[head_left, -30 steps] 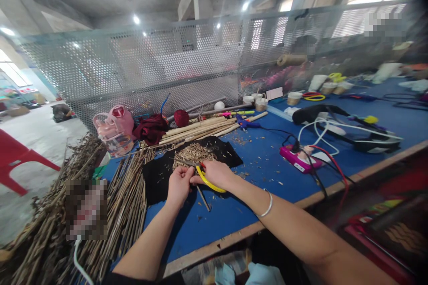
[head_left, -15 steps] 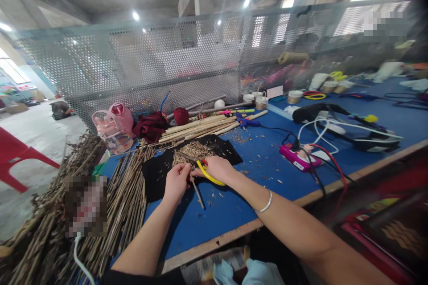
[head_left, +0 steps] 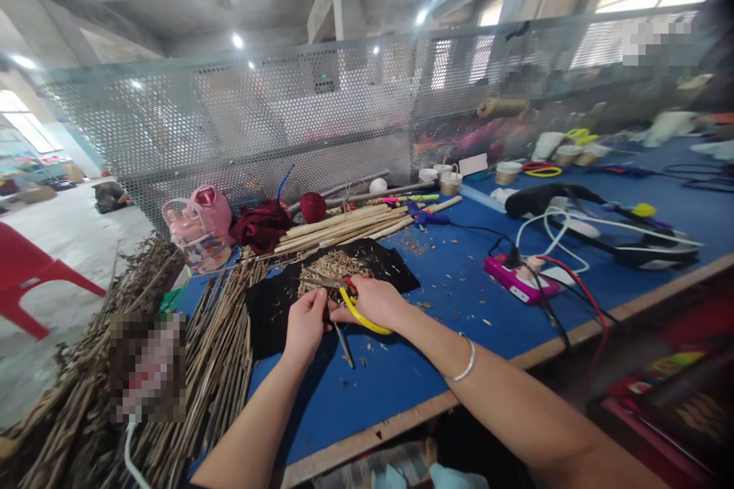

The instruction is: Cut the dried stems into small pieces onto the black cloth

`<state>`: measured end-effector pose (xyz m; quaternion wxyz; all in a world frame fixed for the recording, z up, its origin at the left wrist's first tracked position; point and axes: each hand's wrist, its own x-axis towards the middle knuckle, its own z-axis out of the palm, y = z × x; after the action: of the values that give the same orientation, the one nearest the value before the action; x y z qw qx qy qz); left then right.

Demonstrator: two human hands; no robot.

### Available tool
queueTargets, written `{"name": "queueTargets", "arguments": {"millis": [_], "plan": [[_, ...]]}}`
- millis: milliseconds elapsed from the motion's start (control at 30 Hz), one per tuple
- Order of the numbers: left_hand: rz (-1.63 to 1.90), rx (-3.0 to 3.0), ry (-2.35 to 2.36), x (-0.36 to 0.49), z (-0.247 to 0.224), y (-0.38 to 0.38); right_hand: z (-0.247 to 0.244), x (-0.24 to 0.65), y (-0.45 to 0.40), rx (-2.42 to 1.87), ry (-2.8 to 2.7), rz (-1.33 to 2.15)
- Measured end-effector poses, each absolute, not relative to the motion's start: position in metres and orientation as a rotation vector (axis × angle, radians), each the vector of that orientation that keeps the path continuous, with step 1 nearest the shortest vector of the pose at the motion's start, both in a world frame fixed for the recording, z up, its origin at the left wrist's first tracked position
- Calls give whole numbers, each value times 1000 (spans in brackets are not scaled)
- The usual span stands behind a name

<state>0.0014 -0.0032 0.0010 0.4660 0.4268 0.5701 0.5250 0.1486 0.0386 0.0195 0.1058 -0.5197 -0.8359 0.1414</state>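
Note:
My right hand (head_left: 375, 304) is closed on yellow-handled scissors (head_left: 362, 315), whose blades point left over a heap of small plant cuttings (head_left: 332, 269). Close to the blades, my left hand (head_left: 306, 321) pinches a thin dry stem (head_left: 345, 345) that slants down toward the table edge. The heap rests on a black cloth (head_left: 267, 306) spread over the blue table (head_left: 344, 420). How far the blades are apart is hard to make out.
Long dry stalks (head_left: 221, 328) lie on the left. Behind the cloth are pale sticks (head_left: 344, 221), a blue glue gun (head_left: 427, 215), a dark red yarn ball (head_left: 313, 207) and a pink bag (head_left: 200, 225). A magenta power strip (head_left: 519, 280) with cables sits right.
The view has shifted slightly, so the table things appear a little lower. Both hands stay close together, still holding the scissors and stem; the scissor blades are turned slightly.

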Motion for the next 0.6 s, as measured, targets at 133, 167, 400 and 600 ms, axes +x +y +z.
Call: {"name": "queueTargets", "arguments": {"millis": [133,167,400,600], "plan": [[1273,1068,1337,2,1,-4,19,148,39,-1569,-2454,418],[1269,1073,1328,2,1,-4,19,147,38,-1572,-2451,423],[1238,1107,1251,3,-2,-3,19,147,37,-1512,-2426,385],[1267,1093,1276,5,-5,-4,20,147,38,-1458,-2440,362]]}}
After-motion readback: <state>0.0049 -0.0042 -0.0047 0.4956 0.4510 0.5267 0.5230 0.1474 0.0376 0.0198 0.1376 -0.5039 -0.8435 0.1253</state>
